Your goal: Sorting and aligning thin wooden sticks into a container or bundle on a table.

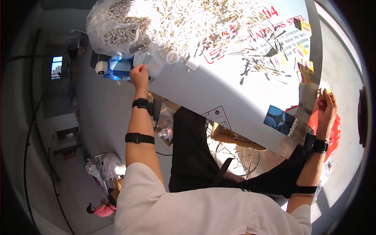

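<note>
Right hand (328, 106): past the right edge of the desk (219, 84), fingertips pinched on a yellow slip (324, 91).
Left hand (139, 75): well apart from the right, fingers curled; whether they close on anything, I cannot tell.
Slip handling: probably very light, thin and easily creased; best taken by a corner between thumb and finger.
Swab row (300, 130): nearer the body than the right hand and to its left, sticks side by side; likely light and stiff but apt to roll apart, so best held across mid-stick.
Blue card (277, 119): left of that row; looks smooth, perhaps slippery, better lifted by an edge.
Red bag (335, 135): by the right wrist, lower than the desk; contents hidden.
Blue device (119, 69): just left of the left hand.
Bottle (166, 133): right of the left forearm, below the desk, near crumpled clear plastic.
Carton (235, 138): between the forearms, under the desk; stick-like bits show inside.
Yellow labels (307, 67): beyond the right hand, along the desk's edge.
Clear bag (95, 29): beyond the left hand, crammed with loose swabs; soft, likely to sag, so best supported underneath.
Swab heap (184, 19): beyond both hands, loose across the desk.
</note>
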`<state>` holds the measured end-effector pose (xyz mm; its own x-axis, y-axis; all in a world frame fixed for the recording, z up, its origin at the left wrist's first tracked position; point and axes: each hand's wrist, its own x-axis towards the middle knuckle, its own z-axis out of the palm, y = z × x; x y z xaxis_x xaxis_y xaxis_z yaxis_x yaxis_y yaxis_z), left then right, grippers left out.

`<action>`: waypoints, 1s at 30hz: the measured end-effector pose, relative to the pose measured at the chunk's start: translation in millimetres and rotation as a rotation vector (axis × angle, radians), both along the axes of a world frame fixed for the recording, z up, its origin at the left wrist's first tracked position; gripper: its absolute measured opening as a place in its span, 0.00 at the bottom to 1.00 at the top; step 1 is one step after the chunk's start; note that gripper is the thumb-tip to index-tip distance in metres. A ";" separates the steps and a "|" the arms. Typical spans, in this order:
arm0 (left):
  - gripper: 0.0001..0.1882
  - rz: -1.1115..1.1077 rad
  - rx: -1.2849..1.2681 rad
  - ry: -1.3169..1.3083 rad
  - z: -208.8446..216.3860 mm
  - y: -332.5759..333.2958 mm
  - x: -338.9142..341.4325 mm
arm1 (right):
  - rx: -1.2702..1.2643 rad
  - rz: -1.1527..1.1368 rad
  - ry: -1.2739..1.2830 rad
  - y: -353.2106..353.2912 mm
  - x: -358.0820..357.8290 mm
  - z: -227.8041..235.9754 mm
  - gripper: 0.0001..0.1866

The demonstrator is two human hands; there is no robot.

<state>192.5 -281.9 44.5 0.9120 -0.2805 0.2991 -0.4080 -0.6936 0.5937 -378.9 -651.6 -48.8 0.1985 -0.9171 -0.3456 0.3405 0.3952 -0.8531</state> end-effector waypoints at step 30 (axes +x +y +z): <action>0.02 -0.817 0.049 -0.014 40.8 -170.0 -163.2 | -0.153 0.049 -0.056 13.6 18.2 27.5 0.04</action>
<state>29.3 -452.0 85.3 0.4109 -0.8680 0.2789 -0.8028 -0.1995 0.5619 -360.8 -638.0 -21.3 0.2588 -0.9471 -0.1897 0.3729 0.2791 -0.8849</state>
